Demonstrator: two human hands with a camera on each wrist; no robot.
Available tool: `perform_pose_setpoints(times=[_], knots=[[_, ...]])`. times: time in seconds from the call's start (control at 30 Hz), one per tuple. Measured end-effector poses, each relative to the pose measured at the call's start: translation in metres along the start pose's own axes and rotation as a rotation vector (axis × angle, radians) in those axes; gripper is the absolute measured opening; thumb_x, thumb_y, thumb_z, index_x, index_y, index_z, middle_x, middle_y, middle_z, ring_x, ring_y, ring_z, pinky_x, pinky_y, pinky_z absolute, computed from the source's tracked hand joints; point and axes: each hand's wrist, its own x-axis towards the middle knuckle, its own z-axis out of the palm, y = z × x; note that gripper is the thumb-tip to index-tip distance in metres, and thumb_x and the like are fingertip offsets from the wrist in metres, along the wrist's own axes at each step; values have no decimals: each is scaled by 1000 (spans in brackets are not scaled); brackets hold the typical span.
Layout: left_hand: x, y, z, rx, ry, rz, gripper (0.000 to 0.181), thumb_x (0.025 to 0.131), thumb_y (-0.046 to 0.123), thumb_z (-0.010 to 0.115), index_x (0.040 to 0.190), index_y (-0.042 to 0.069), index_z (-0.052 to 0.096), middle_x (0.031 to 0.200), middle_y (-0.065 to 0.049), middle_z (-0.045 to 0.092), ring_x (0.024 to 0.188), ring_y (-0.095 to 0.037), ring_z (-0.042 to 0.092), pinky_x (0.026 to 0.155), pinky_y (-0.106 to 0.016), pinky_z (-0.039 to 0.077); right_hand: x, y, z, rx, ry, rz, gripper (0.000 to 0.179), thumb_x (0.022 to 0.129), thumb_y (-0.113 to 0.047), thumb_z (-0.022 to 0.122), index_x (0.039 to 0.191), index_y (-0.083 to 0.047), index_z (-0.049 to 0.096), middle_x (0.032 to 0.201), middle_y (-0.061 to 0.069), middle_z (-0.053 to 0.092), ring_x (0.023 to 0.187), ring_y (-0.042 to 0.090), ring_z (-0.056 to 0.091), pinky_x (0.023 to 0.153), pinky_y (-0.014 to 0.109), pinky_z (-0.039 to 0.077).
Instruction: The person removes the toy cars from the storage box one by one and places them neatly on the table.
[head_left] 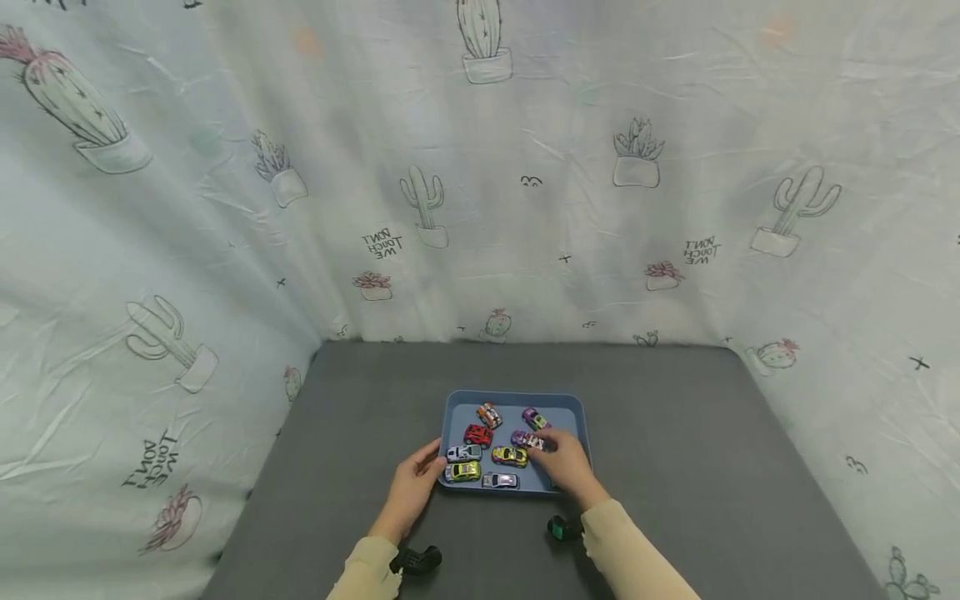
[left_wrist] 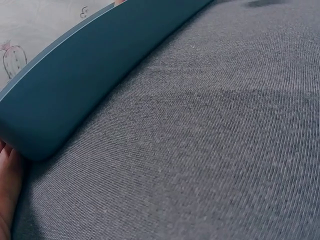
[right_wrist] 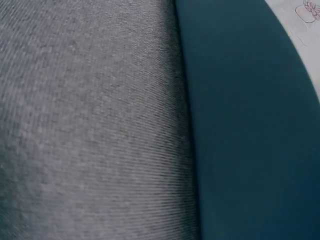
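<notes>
A shallow blue tray (head_left: 517,398) holds several small toy cars. My left hand (head_left: 412,486) grips the tray at its left side, thumb at the rim and fingers along the outer wall. In the left wrist view, fingers (left_wrist: 9,172) show beside the tray's corner (left_wrist: 45,125). Over the tray's right half, my right hand (head_left: 567,467) pinches a purple-and-white toy car (head_left: 527,440) between thumb and fingers. Just left of it is a yellow toy car (head_left: 509,456); a purple-and-green toy car (head_left: 536,418) lies behind it. The right wrist view shows only the tray's outer wall (right_wrist: 245,125) and tabletop.
Other toy cars in the tray are red (head_left: 477,435), orange-and-white (head_left: 490,415), pale blue (head_left: 464,452), yellow-green (head_left: 462,472) and silver (head_left: 500,481). The tray stands on a dark grey table (head_left: 660,433). A cactus-print curtain (head_left: 555,250) hangs behind and at both sides.
</notes>
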Motion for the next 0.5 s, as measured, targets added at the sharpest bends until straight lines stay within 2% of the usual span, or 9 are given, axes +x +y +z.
perform_pose_setpoints(times=[0.13, 0.27, 0.37, 0.5], knots=[[-6, 15, 1, -12, -12, 4, 45, 97, 14, 60, 140, 2, 50, 134, -19, 55, 123, -33, 52, 101, -42, 44, -3, 0, 0, -18, 8, 17, 34, 86, -22, 74, 115, -7, 69, 113, 12, 61, 109, 31, 55, 95, 53, 44], [-12, 29, 0, 4, -12, 12, 44, 97, 12, 60, 139, 0, 50, 133, -20, 55, 122, -32, 53, 100, -41, 44, -4, 1, 1, -49, 22, -14, 33, 87, -24, 73, 115, -8, 69, 111, 10, 62, 106, 29, 56, 94, 52, 46], [-14, 33, 0, 8, -9, 13, 44, 97, 12, 59, 139, 0, 50, 133, -21, 55, 122, -32, 53, 101, -41, 44, -5, -1, 0, -72, 52, -61, 33, 87, -24, 73, 115, -8, 69, 109, 9, 62, 105, 29, 57, 93, 52, 46], [-14, 32, -1, -4, -11, 13, 44, 98, 12, 59, 138, -1, 50, 133, -21, 55, 122, -32, 53, 101, -42, 44, -7, -7, -5, -88, 103, -129, 33, 86, -25, 74, 115, -9, 70, 106, 7, 63, 101, 26, 58, 91, 49, 48]])
